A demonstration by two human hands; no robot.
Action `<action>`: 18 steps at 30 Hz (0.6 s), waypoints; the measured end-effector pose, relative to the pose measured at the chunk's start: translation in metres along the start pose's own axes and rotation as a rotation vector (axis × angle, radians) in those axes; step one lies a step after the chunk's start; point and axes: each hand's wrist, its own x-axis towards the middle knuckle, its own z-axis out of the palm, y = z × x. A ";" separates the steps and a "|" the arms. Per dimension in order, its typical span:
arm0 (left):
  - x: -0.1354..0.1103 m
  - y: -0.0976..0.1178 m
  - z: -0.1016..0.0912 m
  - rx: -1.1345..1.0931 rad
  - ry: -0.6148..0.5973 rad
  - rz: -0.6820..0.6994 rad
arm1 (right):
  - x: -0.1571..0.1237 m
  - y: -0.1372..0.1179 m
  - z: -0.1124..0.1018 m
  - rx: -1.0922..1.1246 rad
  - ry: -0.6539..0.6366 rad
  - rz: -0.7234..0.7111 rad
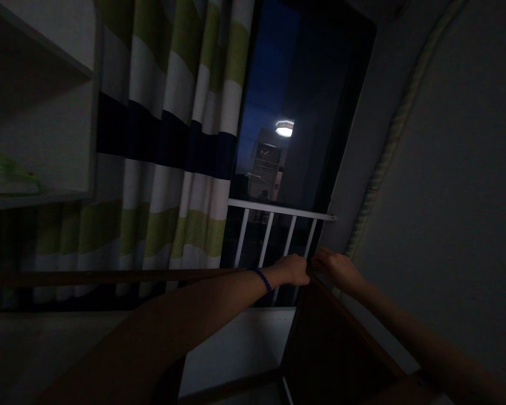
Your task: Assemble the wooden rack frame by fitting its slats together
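The room is dark. My left hand (293, 269), with a blue band on its wrist, is closed at the top corner of a dark wooden frame (333, 337) by the window. My right hand (335, 267) rests on the same corner from the right, fingers curled; the two hands nearly touch. What either hand grips, beyond the frame's corner, is too dim to make out. A dark wooden rail (109, 277) runs left from the corner.
A white window guard rail (278, 211) with vertical bars stands just behind the hands. A striped green, white and navy curtain (168, 140) hangs at left. White shelves (37, 197) at far left. A grey wall (455, 197) at right with a corded strip (388, 152).
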 end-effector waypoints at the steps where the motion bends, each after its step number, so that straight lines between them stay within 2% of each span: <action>1: 0.000 0.000 0.000 -0.003 0.000 -0.003 | 0.000 -0.001 0.000 -0.012 -0.003 -0.004; 11: 0.000 -0.001 0.001 -0.022 0.005 -0.012 | -0.003 -0.002 -0.004 -0.028 -0.011 -0.019; 18: 0.000 0.001 0.000 -0.030 0.000 -0.023 | 0.001 0.003 0.002 0.177 -0.013 0.043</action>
